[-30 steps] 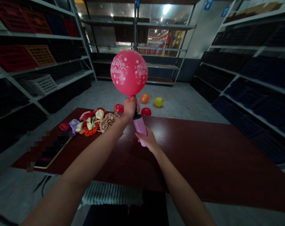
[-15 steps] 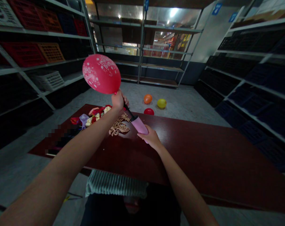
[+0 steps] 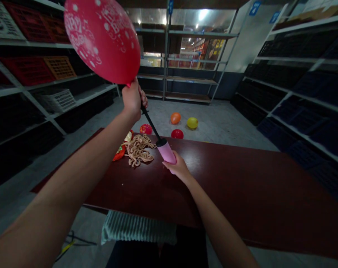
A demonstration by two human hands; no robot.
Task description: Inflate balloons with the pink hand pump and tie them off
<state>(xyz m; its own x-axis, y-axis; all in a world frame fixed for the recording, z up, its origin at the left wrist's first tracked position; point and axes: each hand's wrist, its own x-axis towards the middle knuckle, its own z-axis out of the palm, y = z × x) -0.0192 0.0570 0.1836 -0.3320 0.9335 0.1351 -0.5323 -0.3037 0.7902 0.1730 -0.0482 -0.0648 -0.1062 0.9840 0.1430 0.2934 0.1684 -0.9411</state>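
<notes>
My left hand is closed around the neck of a large red balloon with white printing, together with the black upper end of a balloon pump. From that hand the pump's black rod slants down into its pink barrel. My right hand wraps around the lower barrel, above the tabletop. Beside the barrel lies a heap of tan, twisted strands. Some red and pale limp balloons show partly behind my left forearm.
The dark red-brown table spans the space before me. On the floor beyond rest an orange balloon, a yellow balloon and red balloons. Shelves with crates line both sides. A ribbed green cushion is at the table's near edge.
My left hand has moved up and left, drawing more black rod out of the barrel. The red balloon has risen with it and looks larger. My right hand stays nearly in place.
</notes>
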